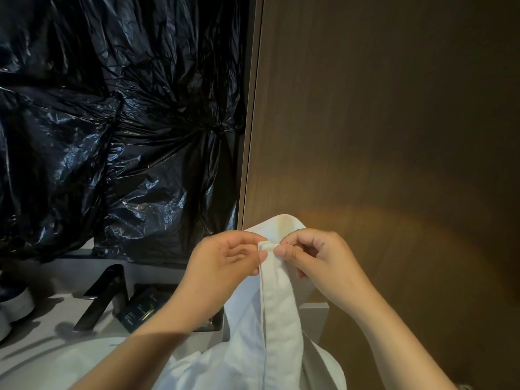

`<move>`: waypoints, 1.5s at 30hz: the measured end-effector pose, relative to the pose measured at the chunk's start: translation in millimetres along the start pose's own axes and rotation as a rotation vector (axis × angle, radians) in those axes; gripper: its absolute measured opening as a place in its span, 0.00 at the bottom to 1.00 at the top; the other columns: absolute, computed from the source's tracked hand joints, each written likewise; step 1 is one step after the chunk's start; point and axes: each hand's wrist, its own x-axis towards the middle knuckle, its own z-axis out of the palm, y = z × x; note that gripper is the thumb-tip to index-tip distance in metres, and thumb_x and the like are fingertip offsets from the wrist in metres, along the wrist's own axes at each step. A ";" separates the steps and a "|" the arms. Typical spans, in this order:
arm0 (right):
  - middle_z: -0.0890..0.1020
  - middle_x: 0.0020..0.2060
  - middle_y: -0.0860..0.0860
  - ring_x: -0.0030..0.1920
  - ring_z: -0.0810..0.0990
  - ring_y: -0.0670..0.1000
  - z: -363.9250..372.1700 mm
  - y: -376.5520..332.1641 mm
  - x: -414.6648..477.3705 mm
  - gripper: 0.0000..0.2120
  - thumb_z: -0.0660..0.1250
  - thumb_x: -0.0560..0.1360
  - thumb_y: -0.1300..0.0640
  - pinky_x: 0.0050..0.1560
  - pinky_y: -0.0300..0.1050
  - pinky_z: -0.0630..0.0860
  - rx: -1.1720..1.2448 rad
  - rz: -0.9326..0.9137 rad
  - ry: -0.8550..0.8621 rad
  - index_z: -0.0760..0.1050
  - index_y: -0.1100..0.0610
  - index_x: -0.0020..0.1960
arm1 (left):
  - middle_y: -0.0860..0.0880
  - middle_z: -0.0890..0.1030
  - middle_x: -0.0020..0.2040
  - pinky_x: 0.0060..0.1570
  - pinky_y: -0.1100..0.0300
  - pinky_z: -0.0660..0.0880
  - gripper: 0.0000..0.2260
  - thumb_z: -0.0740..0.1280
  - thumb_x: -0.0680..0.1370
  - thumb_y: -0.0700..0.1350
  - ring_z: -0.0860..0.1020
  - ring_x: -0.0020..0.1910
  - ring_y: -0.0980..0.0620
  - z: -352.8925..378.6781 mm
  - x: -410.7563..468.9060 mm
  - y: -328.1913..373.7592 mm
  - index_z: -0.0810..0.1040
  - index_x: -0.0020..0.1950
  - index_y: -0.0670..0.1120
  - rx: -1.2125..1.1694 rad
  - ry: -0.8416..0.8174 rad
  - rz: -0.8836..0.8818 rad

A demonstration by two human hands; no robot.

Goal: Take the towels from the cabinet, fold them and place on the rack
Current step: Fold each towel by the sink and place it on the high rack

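Note:
A white towel (277, 311) hangs in front of me, gathered into a narrow doubled band that runs down from my hands to the bottom of the frame. My left hand (225, 258) pinches the band's top edge from the left, thumb and fingers curled on it. My right hand (312, 256) pinches the same top edge from the right, close beside the left hand. A loose corner of the towel (284, 220) stands up behind my fingers. Neither a rack nor an open cabinet is in view.
Crinkled black plastic sheeting (112, 122) fills the upper left. A brown wooden panel (394, 122) covers the right half. Below left, a grey countertop (50, 311) carries a dark faucet (104, 294), a black box (143, 308) and a white-based object (17, 302).

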 end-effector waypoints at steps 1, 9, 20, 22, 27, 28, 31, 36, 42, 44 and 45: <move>0.78 0.30 0.55 0.28 0.74 0.48 -2.0 0.3 0.2 0.08 0.71 0.75 0.50 0.31 0.36 0.73 0.003 0.008 -0.001 0.82 0.48 0.38 | 0.46 0.85 0.42 0.41 0.62 0.81 0.07 0.72 0.73 0.36 0.84 0.40 0.48 -3.2 1.5 2.5 0.84 0.48 0.46 0.027 0.002 0.029; 0.74 0.26 0.45 0.28 0.72 0.44 -18.5 16.6 -5.9 0.15 0.70 0.76 0.47 0.31 0.32 0.69 -0.260 0.097 0.006 0.76 0.49 0.32 | 0.51 0.86 0.45 0.49 0.58 0.80 0.08 0.67 0.77 0.40 0.84 0.45 0.53 -32.5 31.1 20.9 0.82 0.53 0.51 0.143 0.147 0.060; 0.82 0.42 0.38 0.46 0.81 0.43 -29.7 15.4 -14.4 0.09 0.72 0.72 0.48 0.38 0.31 0.75 -0.137 -0.220 0.226 0.80 0.47 0.33 | 0.60 0.82 0.35 0.38 0.60 0.75 0.15 0.64 0.78 0.42 0.79 0.38 0.60 -55.1 69.2 34.2 0.82 0.39 0.60 0.139 0.405 0.116; 0.79 0.30 0.41 0.34 0.78 0.44 -34.8 15.7 -14.8 0.15 0.70 0.73 0.43 0.32 0.32 0.71 -0.154 -0.207 0.170 0.76 0.46 0.30 | 0.59 0.83 0.37 0.40 0.59 0.75 0.14 0.65 0.77 0.42 0.80 0.40 0.57 -57.7 73.6 36.2 0.82 0.39 0.60 0.092 0.438 0.125; 0.66 0.22 0.45 0.25 0.65 0.45 -60.1 28.9 -16.4 0.23 0.63 0.74 0.35 0.27 0.37 0.61 -0.376 -0.161 0.160 0.66 0.46 0.27 | 0.55 0.83 0.44 0.48 0.58 0.77 0.07 0.69 0.77 0.41 0.81 0.45 0.54 -58.0 82.4 39.1 0.83 0.48 0.53 0.064 0.451 0.154; 0.66 0.22 0.45 0.24 0.65 0.46 -65.9 32.2 -17.5 0.23 0.63 0.74 0.35 0.27 0.38 0.60 -0.416 -0.160 0.173 0.66 0.47 0.27 | 0.54 0.83 0.45 0.48 0.58 0.77 0.07 0.69 0.77 0.41 0.81 0.46 0.54 -59.5 85.0 39.9 0.83 0.50 0.52 0.050 0.477 0.156; 0.67 0.22 0.45 0.24 0.66 0.47 -84.9 40.0 -19.7 0.25 0.62 0.74 0.34 0.27 0.35 0.63 -0.558 -0.161 0.235 0.63 0.47 0.26 | 0.57 0.82 0.44 0.44 0.63 0.76 0.07 0.68 0.78 0.42 0.80 0.44 0.59 -68.5 93.7 43.8 0.83 0.52 0.51 0.047 0.571 0.167; 0.68 0.20 0.45 0.23 0.70 0.47 -113.8 41.0 -14.2 0.26 0.57 0.73 0.32 0.28 0.35 0.63 -0.839 -0.124 0.347 0.63 0.49 0.25 | 0.60 0.81 0.41 0.41 0.63 0.75 0.08 0.68 0.78 0.42 0.79 0.43 0.60 -78.6 106.9 44.8 0.81 0.48 0.56 0.061 0.639 0.171; 0.69 0.27 0.43 0.27 0.71 0.44 -129.6 35.2 -0.8 0.23 0.54 0.76 0.35 0.30 0.35 0.63 -1.038 -0.139 0.408 0.66 0.47 0.28 | 0.60 0.80 0.41 0.38 0.69 0.71 0.08 0.68 0.78 0.42 0.77 0.41 0.64 -75.9 123.3 44.8 0.83 0.55 0.50 0.066 0.679 0.169; 0.69 0.30 0.43 0.29 0.71 0.43 -132.5 33.4 4.9 0.22 0.52 0.78 0.36 0.30 0.36 0.64 -1.093 -0.105 0.434 0.70 0.47 0.32 | 0.61 0.79 0.41 0.38 0.70 0.70 0.09 0.67 0.78 0.43 0.76 0.41 0.64 -75.5 127.6 45.2 0.83 0.56 0.50 0.074 0.687 0.172; 0.69 0.32 0.42 0.30 0.71 0.43 -133.7 31.8 8.6 0.23 0.50 0.78 0.37 0.30 0.36 0.65 -1.116 -0.084 0.450 0.74 0.47 0.35 | 0.61 0.79 0.41 0.39 0.71 0.70 0.09 0.67 0.78 0.43 0.76 0.41 0.64 -75.3 129.5 45.6 0.82 0.56 0.49 0.075 0.688 0.175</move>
